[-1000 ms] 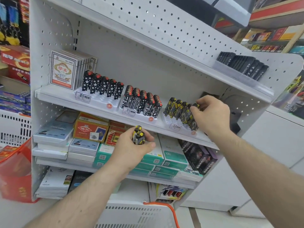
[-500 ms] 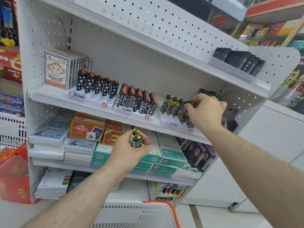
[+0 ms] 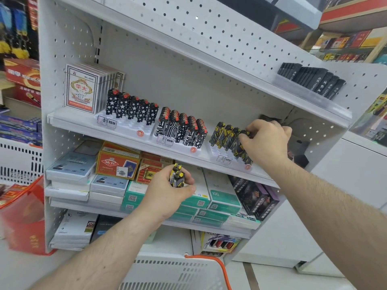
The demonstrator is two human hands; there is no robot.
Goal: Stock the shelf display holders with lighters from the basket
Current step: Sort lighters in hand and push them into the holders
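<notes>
Left of the yellow-and-black holder [image 3: 225, 152], the star-patterned lighters [image 3: 132, 107] and the circuit-patterned lighters [image 3: 182, 128] stand in their own holders. Below the holder, my left hand [image 3: 167, 193] stays wrapped around a spare bundle of lighters [image 3: 177, 177]. At the holder itself, my right hand [image 3: 266, 141] has crept along the row and now pinches one lighter [image 3: 244, 133] into its slot, so this row looks nearly full. The basket [image 3: 178, 273] sits far beneath.

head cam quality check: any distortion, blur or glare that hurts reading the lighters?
Head view: wide-angle bowing bends the shelf unit edges; lighting is even and soft, no harsh glare; the red bag at the left edge is smeared; the lighters in the left hand and under the right hand stay fairly sharp.
</notes>
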